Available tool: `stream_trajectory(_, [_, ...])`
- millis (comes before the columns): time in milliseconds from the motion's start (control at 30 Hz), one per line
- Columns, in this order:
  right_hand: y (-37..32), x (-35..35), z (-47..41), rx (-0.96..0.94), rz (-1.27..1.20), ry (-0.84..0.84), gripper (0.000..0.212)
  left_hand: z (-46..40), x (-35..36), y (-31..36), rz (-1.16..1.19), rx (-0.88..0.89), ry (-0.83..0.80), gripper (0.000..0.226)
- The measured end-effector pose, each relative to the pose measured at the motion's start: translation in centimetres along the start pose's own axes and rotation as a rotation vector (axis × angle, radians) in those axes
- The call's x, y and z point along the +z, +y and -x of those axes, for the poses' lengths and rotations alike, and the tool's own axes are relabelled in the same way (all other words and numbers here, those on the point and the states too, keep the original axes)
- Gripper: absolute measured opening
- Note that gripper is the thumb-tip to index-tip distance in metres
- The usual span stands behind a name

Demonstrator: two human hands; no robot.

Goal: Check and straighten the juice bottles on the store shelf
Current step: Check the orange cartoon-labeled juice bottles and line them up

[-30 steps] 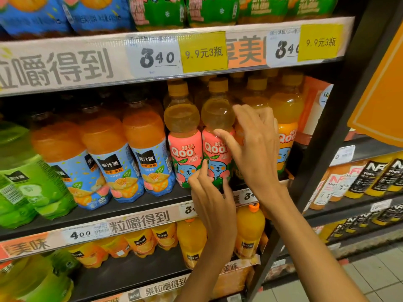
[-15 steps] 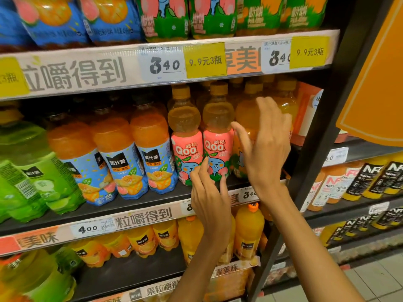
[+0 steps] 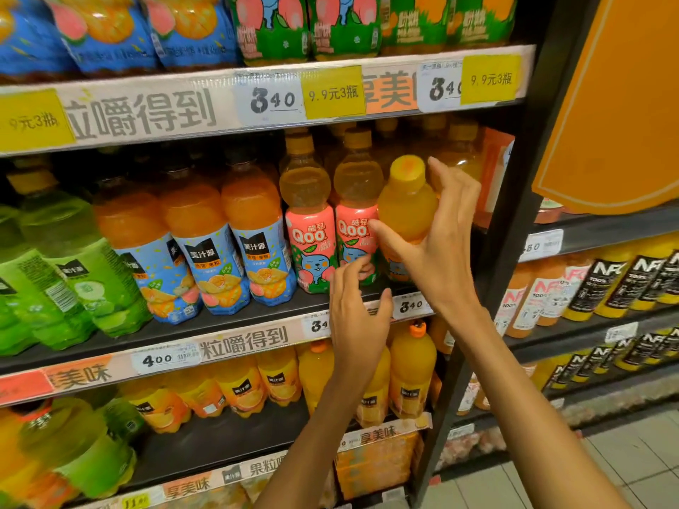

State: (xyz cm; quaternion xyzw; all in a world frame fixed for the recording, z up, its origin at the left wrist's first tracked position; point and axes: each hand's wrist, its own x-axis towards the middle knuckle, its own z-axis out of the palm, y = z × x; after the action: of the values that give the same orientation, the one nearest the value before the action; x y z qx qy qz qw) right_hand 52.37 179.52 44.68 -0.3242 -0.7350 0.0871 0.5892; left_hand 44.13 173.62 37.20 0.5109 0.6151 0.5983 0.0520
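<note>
Right hand: the right hand [image 3: 437, 251] has its grip closed round the orange bottle [image 3: 406, 207], thumb across the near side and fingers behind the shoulder and neck; it seems to hold it this way so the bottle can be tipped and turned for a look.
Orange bottle: it is at the right end of the middle shelf [image 3: 227, 325], just beside the right-hand pink bottle [image 3: 354, 229] and close to the dark upright post [image 3: 514, 214]. Whether its base sits on the shelf is hidden by the hand.
Long axis: tilted, not upright; the cap [image 3: 407, 169] leans out toward the person, so its flat top shows, and the base points back and down into the shelf.
Left hand: the left hand [image 3: 358, 317] has an open grip, fingers loosely bent and reaching up at the lower label of the right-hand pink bottle, apparently just touching it; likely there to steady that bottle or nudge its face forward.
Pink bottles: both stand upright at the front edge of the shelf, caps up, labels facing out.
Blue-label bottles: the blue-label bottles [image 3: 205, 251] stand upright toward the left, in an even row.
Step in hand: probably checking the tilted bottle, which has yet to be stood straight in line.
</note>
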Motion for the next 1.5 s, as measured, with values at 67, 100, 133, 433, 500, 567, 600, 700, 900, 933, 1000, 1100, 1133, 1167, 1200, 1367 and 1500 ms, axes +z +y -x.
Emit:
stream_trajectory(67, [-0.5, -0.1, 0.6, 0.013, -0.053, -0.065, 0.072, 0.4, -0.2, 0.1, 0.046, -0.052, -0.074, 0.052])
stream_trajectory(100, [-0.9, -0.2, 1.0, 0.018, -0.076, -0.083, 0.069, 0.5, -0.3, 0.2, 0.064, -0.058, -0.106, 0.055])
stream_trajectory(133, [-1.2, -0.3, 1.3, 0.019, -0.095, -0.087, 0.066, 0.7, -0.4, 0.3, 0.081, -0.057, -0.135, 0.059])
stream_trajectory(433, [-4.8, -4.1, 1.9, 0.312, -0.524, -0.071, 0.051, 2.9, -3.0, 1.7, 0.349, -0.172, -0.392, 0.075])
stream_trajectory(500, [-5.0, -4.6, 2.0, 0.406, -0.627, -0.147, 0.045, 3.8, -3.9, 2.2, 0.420, -0.189, -0.435, 0.057])
stream_trajectory(567, [-4.5, -4.9, 1.9, 0.504, -0.778, -0.267, 0.032, 4.7, -5.2, 2.5, 0.483, -0.216, -0.471, 0.048])
stream_trajectory(600, [-4.3, -5.0, 1.9, 0.562, -0.916, -0.328, 0.028, 5.2, -5.8, 2.6, 0.516, -0.241, -0.496, 0.046])
stream_trajectory(700, [-4.2, -4.4, 2.0, 0.749, -1.235, -0.473, 0.060, 6.3, -7.4, 2.8, 0.614, -0.378, -0.606, 0.058])
stream_trajectory(900, [-5.4, -3.3, 2.3, 0.838, -1.295, -0.469, 0.020, 7.3, -8.6, 4.0, 0.828, -0.600, -0.717, 0.083])
stream_trajectory(933, [-5.7, -3.4, 2.1, 0.828, -1.212, -0.450, 0.020, 7.2, -8.7, 4.1, 0.799, -0.612, -0.661, 0.082])
stream_trajectory(1000, [-6.1, -3.5, 2.0, 0.786, -1.080, -0.427, 0.018, 6.9, -8.9, 4.2, 0.727, -0.594, -0.540, 0.077])
stream_trajectory(1100, [-6.4, -3.8, 1.9, 0.796, -1.071, -0.464, 0.022, 6.8, -9.1, 4.5, 0.681, -0.548, -0.514, 0.072])
stream_trajectory(1133, [-6.4, -3.9, 1.8, 0.813, -1.119, -0.476, 0.025, 6.8, -9.2, 4.5, 0.704, -0.565, -0.516, 0.069])
stream_trajectory(1167, [-6.3, -3.9, 1.7, 0.832, -1.161, -0.478, 0.027, 6.8, -9.3, 4.6, 0.753, -0.592, -0.531, 0.065])
stream_trajectory(1200, [-6.2, -3.9, 1.7, 0.849, -1.191, -0.475, 0.029, 6.8, -9.5, 4.7, 0.820, -0.617, -0.564, 0.061])
stream_trajectory(1367, [-6.0, -3.2, 2.0, 0.870, -1.378, -0.483, 0.027, 7.4, -9.3, 5.3, 1.025, -0.706, -0.721, 0.067])
stream_trajectory(1500, [-5.8, -3.6, 1.4, 0.837, -1.245, -0.465, 0.019, 7.1, -9.2, 5.6, 0.830, -0.700, -0.603, 0.063])
